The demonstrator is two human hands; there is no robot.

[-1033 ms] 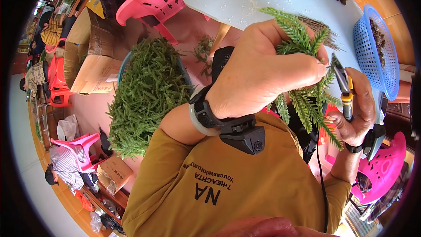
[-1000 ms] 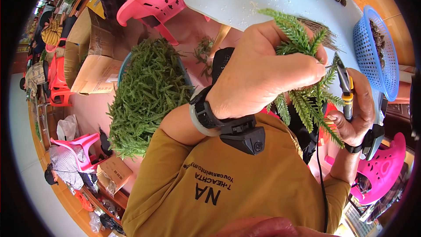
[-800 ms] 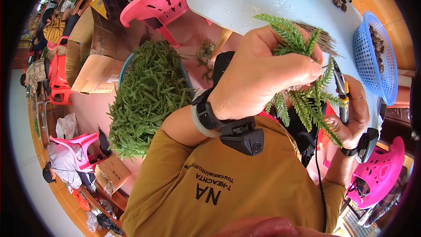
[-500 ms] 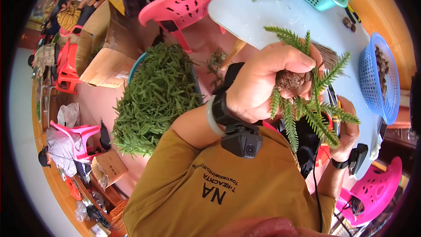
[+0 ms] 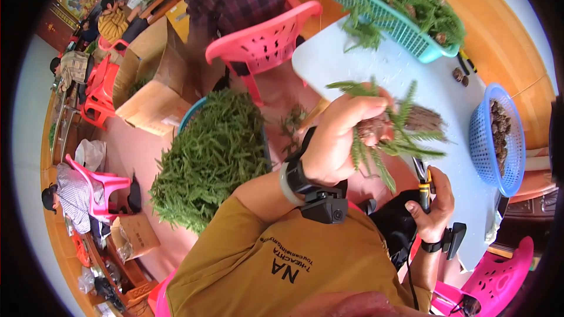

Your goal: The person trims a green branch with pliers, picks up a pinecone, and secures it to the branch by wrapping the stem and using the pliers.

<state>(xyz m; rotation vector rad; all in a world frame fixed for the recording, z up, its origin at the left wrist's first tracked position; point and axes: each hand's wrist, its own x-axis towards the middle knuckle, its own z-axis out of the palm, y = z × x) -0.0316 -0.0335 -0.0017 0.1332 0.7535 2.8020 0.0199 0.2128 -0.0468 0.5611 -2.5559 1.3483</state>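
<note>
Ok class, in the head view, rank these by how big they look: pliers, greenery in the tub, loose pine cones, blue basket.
1. Greenery in the tub
2. Blue basket
3. Pliers
4. Loose pine cones: the two look alike, unranked

Pliers [image 5: 424,195]: metal tips, smooth plastic-looking grips. Green sprig [image 5: 405,141]: rough w/ fine needles, mostly matt. Cone [image 5: 370,130]: rough, woody, matt. Desk [image 5: 470,217]: smooth, sl. glossy. Blue basket [image 5: 483,155] & teal basket [image 5: 405,36]: perf. plastic, semi-gloss. Box [image 5: 148,107]: matt cardbd. Pink chair [image 5: 276,38]: smooth moulded plastic. Shirt [image 5: 335,270]: plain matt cloth.
</note>
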